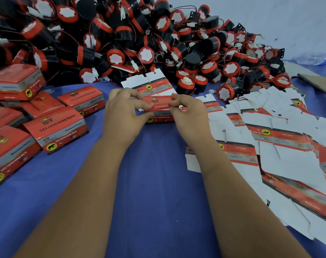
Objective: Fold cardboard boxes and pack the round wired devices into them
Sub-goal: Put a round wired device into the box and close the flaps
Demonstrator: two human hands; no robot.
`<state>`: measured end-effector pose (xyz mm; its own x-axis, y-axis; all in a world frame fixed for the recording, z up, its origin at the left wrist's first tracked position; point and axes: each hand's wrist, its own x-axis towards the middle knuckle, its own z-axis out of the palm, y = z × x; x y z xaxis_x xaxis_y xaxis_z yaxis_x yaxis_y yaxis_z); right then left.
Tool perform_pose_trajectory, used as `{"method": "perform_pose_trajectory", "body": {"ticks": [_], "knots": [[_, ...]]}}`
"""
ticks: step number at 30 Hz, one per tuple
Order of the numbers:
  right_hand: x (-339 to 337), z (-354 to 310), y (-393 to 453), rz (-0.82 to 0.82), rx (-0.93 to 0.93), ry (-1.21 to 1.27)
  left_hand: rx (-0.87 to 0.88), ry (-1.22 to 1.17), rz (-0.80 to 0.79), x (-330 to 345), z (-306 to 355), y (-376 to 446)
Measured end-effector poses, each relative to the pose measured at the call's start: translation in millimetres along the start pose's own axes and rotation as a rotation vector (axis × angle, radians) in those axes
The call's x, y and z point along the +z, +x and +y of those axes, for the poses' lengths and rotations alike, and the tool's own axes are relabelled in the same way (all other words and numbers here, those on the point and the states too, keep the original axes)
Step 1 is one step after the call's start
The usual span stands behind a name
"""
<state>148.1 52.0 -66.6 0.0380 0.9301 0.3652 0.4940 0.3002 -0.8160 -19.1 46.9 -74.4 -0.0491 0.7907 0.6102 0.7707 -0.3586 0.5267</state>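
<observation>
L hand (124, 112): curled, red box (159, 103) is pinched at left end.
R hand (189, 113): curled, same box is pinched at right end.

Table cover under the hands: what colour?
Plain blue cloth, no pattern. Only the head view shows it, clearest between the forearms.

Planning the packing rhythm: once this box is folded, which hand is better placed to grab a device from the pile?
Probably the right hand: upright devices stand just beyond it, while the left hand pinches the box too.
</observation>
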Motion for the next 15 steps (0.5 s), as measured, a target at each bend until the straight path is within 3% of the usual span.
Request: {"method": "perform_pose_trajectory", "body": {"ticks": [7,15], "knots": [[-3,-5,-5,-0.043,0.068,-0.078,-0.006,0.033,-0.052,3,1,-1],[2,-16,-6,-0.006,0.035,-0.300,-0.121,-0.314,-0.284,6,6,-2]]}}
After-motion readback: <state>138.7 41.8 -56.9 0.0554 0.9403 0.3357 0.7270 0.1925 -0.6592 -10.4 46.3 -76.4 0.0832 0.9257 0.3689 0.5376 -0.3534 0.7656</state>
